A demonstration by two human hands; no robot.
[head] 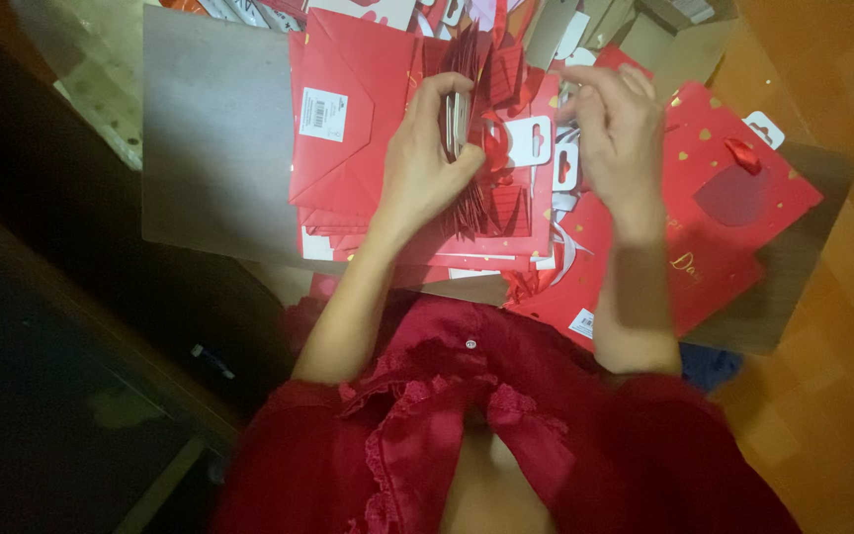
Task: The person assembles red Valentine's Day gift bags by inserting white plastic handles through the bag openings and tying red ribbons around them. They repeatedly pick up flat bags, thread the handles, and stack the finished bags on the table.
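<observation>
Left hand [427, 163] is closed on a bundle of red bags [467, 119] held upright at centre frame. Right hand [615, 133], at 3 o'clock of the bundle, has curled fingers touching its edge; grip indeterminate. Keep edges aligned. Grey board [214, 138] lies on orange floor [832, 396].

White barcode label [323, 114] on red envelope flap [343, 119]; second white label [582, 322] on red gift bag [714, 227]

A grey board [214, 129] carries the red paper bags: a flat stack [348, 119] at 12 o'clock, one heart-printed bag [733, 213] at 3 o'clock.
</observation>
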